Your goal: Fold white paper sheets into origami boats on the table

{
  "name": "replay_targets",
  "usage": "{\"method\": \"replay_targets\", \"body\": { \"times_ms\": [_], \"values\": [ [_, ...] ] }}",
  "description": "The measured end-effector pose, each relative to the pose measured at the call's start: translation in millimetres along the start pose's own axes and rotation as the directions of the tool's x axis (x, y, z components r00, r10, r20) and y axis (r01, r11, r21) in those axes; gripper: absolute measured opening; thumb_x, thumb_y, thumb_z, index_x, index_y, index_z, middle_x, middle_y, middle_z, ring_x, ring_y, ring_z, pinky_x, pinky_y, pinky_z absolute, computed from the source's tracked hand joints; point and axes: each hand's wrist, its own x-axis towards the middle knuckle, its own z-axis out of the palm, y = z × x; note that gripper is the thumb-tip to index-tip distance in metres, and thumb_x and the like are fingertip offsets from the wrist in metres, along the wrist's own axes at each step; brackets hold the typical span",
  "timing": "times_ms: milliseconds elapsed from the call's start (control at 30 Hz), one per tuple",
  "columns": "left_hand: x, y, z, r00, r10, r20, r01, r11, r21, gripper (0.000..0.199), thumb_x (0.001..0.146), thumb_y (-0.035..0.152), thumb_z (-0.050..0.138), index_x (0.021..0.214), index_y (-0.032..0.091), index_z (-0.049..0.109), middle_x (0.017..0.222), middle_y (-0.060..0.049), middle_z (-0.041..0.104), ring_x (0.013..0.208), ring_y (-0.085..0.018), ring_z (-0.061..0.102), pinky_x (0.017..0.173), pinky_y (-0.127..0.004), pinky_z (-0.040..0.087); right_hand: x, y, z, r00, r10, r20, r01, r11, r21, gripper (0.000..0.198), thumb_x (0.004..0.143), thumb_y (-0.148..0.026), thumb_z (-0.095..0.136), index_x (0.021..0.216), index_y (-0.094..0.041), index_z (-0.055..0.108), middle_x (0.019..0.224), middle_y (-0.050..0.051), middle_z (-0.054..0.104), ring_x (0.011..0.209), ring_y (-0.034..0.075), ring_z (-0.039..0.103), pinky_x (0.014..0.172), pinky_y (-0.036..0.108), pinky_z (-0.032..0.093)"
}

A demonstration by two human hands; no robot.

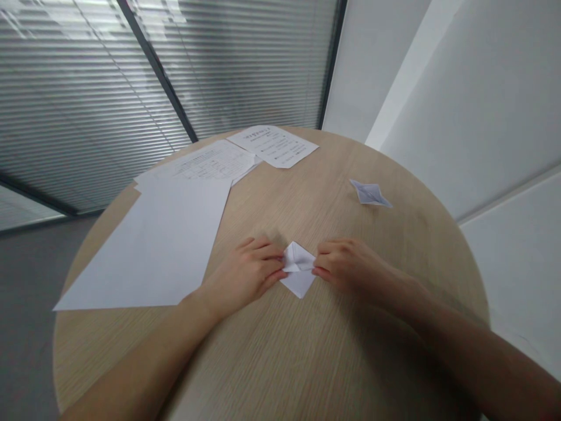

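Observation:
A small folded piece of white paper (300,283) is between my two hands, just above or on the round wooden table (280,362). It has a diamond outline, with a crease running across its middle and a raised upper flap. My left hand (252,266) pinches its left corner, thumb below and fingers above. At the opposite corner, my right hand (346,263) is closed with its fingertips gripping the paper. The fingertips hide both side corners.
A folded paper boat shape (371,194) lies at the right back. Left of my hands is a large blank white sheet (162,245), overlapping printed sheets (210,161). Another printed page (276,143) lies by the far edge. Blinds (254,64) and a white wall (482,105) stand beyond.

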Motion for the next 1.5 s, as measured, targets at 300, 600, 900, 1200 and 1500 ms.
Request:
{"method": "replay_targets", "body": {
  "times_ms": [300,600,900,1200,1500],
  "values": [
    [-1.0,-1.5,2.5,0.986,0.093,-0.135,-0.096,0.995,-0.021,0.020,0.098,0.026,0.052,0.100,0.018,0.070,0.090,-0.005,0.072,0.081,-0.017,0.066,0.072,-0.032,0.051,2.3,5.1,1.2,0.999,-0.033,-0.007,0.033,0.999,0.032,0.015,0.087,-0.023,0.069,0.075,-0.016,0.071,0.082,0.004,0.070,0.071,0.015,0.060,0.065,0.030,0.036],
    [-2.6,14.3,8.6,0.954,0.284,-0.092,-0.274,0.956,0.105,0.028,0.100,0.012,0.040,0.111,0.013,0.066,0.101,-0.009,0.075,0.095,-0.021,0.071,0.078,-0.035,0.059,0.0,-4.0,6.6,0.994,-0.084,-0.077,0.077,0.993,-0.091,0.019,0.085,-0.030,0.071,0.072,-0.017,0.071,0.080,0.006,0.070,0.073,0.018,0.059,0.066,0.033,0.036],
    [-1.8,25.4,7.5,0.977,0.207,0.040,-0.210,0.975,0.079,0.027,0.097,0.014,0.041,0.104,0.015,0.067,0.100,-0.010,0.074,0.093,-0.020,0.071,0.080,-0.032,0.058,-1.1,-3.5,7.2,0.991,-0.101,-0.090,0.090,0.989,-0.118,0.020,0.086,-0.032,0.070,0.073,-0.018,0.070,0.078,0.005,0.068,0.075,0.019,0.061,0.068,0.033,0.037],
    [-0.4,22.0,11.3,0.984,0.021,-0.175,-0.029,0.999,-0.042,0.034,0.103,0.025,0.040,0.085,0.016,0.067,0.080,-0.003,0.073,0.068,-0.013,0.068,0.060,-0.025,0.052,4.1,1.0,10.2,0.987,-0.134,-0.089,0.135,0.991,0.004,0.012,0.089,-0.024,0.064,0.080,-0.019,0.070,0.083,0.004,0.068,0.074,0.016,0.058,0.066,0.029,0.036],
    [-2.1,0.2,5.8,0.995,-0.060,-0.084,0.053,0.996,-0.074,0.026,0.095,0.034,0.059,0.077,0.016,0.068,0.076,-0.004,0.067,0.075,-0.018,0.061,0.068,-0.030,0.048,4.4,-3.2,9.6,0.999,0.017,-0.031,-0.016,0.999,0.042,0.013,0.087,-0.013,0.063,0.077,-0.017,0.069,0.083,0.005,0.069,0.069,0.014,0.056,0.057,0.027,0.030]
  ]
}}
